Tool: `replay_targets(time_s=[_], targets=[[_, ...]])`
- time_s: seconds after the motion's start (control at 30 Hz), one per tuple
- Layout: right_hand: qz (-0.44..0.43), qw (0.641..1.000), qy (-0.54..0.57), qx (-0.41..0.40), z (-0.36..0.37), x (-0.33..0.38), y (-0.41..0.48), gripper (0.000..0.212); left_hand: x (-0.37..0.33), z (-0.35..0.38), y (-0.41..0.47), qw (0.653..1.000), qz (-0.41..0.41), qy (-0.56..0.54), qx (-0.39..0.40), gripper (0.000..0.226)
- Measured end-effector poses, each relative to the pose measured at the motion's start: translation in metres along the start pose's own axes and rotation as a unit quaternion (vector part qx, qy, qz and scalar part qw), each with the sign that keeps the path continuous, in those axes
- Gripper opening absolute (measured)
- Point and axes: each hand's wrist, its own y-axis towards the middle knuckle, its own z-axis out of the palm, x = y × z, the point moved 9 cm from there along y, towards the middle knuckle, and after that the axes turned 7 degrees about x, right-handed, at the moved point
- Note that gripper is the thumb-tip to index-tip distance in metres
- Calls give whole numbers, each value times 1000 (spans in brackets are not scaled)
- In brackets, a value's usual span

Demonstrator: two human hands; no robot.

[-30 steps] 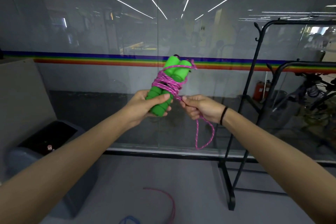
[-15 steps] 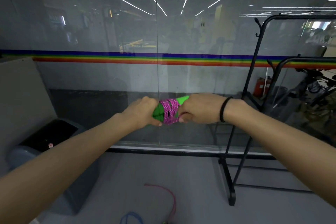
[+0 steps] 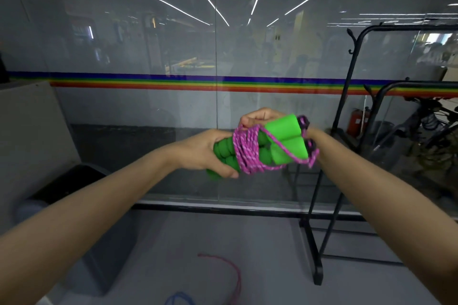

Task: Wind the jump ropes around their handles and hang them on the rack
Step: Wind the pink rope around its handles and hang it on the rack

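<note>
A person's left hand (image 3: 205, 153) grips the lower ends of a pair of green handles (image 3: 282, 141), its fingers curled round the foam and its thumb (image 3: 229, 174) pressed along the near side. Just past that thumb, a pink rope (image 3: 247, 152) is wound in many turns round the middle of the two handles, which lie side by side and tilt up to the right. The right hand (image 3: 262, 117) reaches in from behind the bundle and is mostly hidden by it. Its fingers (image 3: 252, 119) are bent over the top and close on the rope where the coils begin. From those fingertips one loose strand crosses the front of the handles and loops down by the right wrist, close to the dark caps at the handles' far ends. The bundle is held at chest height in front of a glass wall (image 3: 148, 44) bearing a rainbow stripe (image 3: 148, 83). The black rack (image 3: 347, 106) stands beyond the right hand, apart from the bundle. On the floor below the hands lie another pink rope (image 3: 234, 272) and a blue one (image 3: 178, 298), and a dark bin (image 3: 74, 193) sits under the left forearm.
</note>
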Motion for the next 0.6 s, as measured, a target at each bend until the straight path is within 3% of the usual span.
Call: replay_targets(time_s=[0.03, 0.07, 0.1, 0.17, 0.27, 0.33, 0.4, 0.47, 0.53, 0.6], targets=[[2, 995, 74, -68, -10, -8, -3, 75, 3, 0, 0, 999, 7, -49, -17, 31], [-9, 991, 124, -52, -5, -14, 2, 64, 7, 0, 1, 994, 18, -98, -33, 29], [-33, 990, 136, 25, 15, -10, 8, 40, 12, 1, 2, 986, 35, -155, -47, 28], [-19, 997, 66, 40, 33, -6, 20, 19, 21, 3, 8, 950, 69, -293, -78, 39], [14, 1000, 0, -5, 39, -16, 32, 37, 32, 3, 17, 857, 90, -484, -152, 36], [23, 995, -83, -49, 35, -17, 33, 37, 40, 2, 18, 818, 62, -532, -208, 27], [42, 969, -234, -66, 32, -12, 35, 30, 51, 0, 16, 839, 1, -488, -240, 37], [85, 922, -372, -64, 29, -14, 34, 16, 59, -3, 10, 885, -75, -393, -237, 46], [104, 887, -447, -49, 30, -16, 29, 21, 60, -7, 6, 932, -108, -269, -219, 40], [103, 871, -478, -45, 33, -16, 26, 23, 54, -13, 5, 945, -98, -184, -253, 44]])
